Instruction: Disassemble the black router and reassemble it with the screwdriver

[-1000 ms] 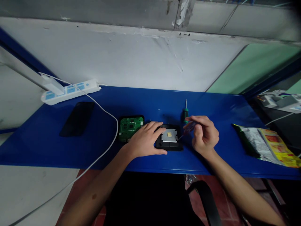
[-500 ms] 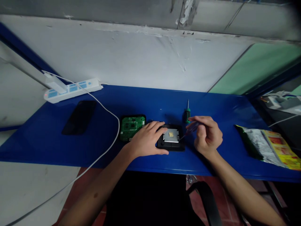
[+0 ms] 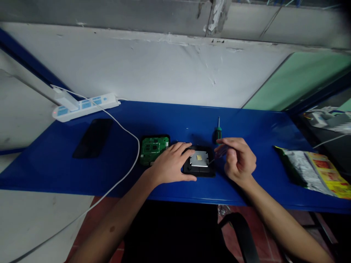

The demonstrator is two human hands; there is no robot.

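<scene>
A black plastic case half (image 3: 201,171) lies on the blue table, with a silver metal plate (image 3: 195,160) inside and a small yellowish pad (image 3: 199,157) on that plate. My left hand (image 3: 170,164) grips the case half from its left side, fingers along the far edge and thumb at the near edge. In my right hand (image 3: 241,160), closed around its handle, is a screwdriver (image 3: 221,150) with a see-through purplish handle. Its tip reaches the right edge of the metal plate. Beside my left hand sits a green circuit board (image 3: 152,148) in a black shell, partly covered by the hand.
A green-handled screwdriver (image 3: 218,134) lies just beyond my right hand. Further left are a black phone (image 3: 92,138) and a white power strip (image 3: 91,105) with a white cable (image 3: 128,131) crossing the table. A shiny packet (image 3: 312,170) rests at the right.
My right hand has shifted slightly left and the screwdriver's handle has changed angle a little. My left hand stays in place on the case half.
</scene>
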